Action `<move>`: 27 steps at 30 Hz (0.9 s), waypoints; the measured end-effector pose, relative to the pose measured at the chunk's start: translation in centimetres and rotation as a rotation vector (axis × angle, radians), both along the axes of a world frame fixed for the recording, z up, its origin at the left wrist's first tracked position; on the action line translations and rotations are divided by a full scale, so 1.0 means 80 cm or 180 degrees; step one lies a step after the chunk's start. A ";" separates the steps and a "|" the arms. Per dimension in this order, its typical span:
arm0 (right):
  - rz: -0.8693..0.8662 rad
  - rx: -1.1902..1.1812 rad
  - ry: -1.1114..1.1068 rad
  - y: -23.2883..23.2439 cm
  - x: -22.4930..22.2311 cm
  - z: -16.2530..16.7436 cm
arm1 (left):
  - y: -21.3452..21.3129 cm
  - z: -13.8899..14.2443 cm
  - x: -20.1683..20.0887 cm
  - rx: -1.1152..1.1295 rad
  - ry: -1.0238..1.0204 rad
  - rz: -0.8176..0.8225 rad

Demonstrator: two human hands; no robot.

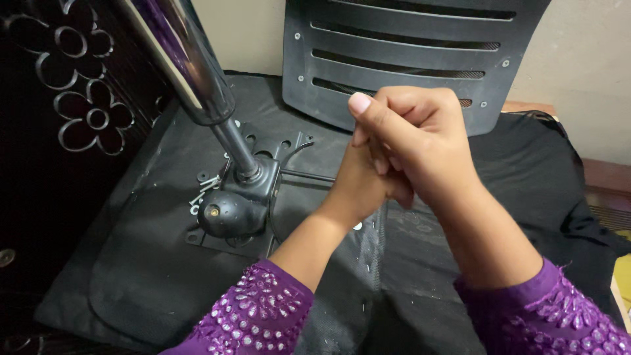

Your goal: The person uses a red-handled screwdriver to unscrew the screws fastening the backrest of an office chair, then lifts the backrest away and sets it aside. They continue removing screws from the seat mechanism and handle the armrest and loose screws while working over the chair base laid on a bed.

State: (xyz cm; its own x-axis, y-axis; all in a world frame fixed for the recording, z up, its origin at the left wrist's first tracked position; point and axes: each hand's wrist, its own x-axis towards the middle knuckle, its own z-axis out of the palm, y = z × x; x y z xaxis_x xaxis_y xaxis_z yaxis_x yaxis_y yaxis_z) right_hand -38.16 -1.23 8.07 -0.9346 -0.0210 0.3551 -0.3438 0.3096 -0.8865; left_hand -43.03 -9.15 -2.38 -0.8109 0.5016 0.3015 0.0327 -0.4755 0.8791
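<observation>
Both hands are clasped together above the upturned seat: the right hand wraps over the left hand, each grip curled shut on the other, nothing visible between them. Just left sits the black mechanism with its chrome cylinder rising, loose screws beside it. The slatted backrest leans behind.

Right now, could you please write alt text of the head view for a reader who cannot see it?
A person's left hand and right hand are clasped together above an upturned black chair seat. To their left, a chrome gas-lift column rises from the black tilt mechanism, with loose screws beside it. A slotted black plastic backrest leans on the wall.
</observation>
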 end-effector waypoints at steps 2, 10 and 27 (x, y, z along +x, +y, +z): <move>-0.0280 0.0005 0.0103 -0.007 -0.003 -0.001 | -0.007 0.000 -0.021 -0.0104 -0.0167 -0.0557; -0.0159 -0.0292 0.0226 0.036 -0.024 -0.007 | 0.015 -0.003 -0.063 -0.0194 0.0313 -0.0828; -0.0170 -0.1503 -0.0575 0.078 -0.094 -0.086 | -0.029 -0.028 -0.066 -0.2519 0.1902 0.1712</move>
State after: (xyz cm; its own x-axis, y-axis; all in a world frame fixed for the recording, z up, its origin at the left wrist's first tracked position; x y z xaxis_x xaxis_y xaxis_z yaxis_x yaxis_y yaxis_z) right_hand -45.67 5.02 1.16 -0.9774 0.1522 0.1470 -0.1667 -0.1265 -0.9779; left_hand -48.29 -11.48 -4.66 -0.8114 0.3529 0.4659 0.5818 0.4114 0.7016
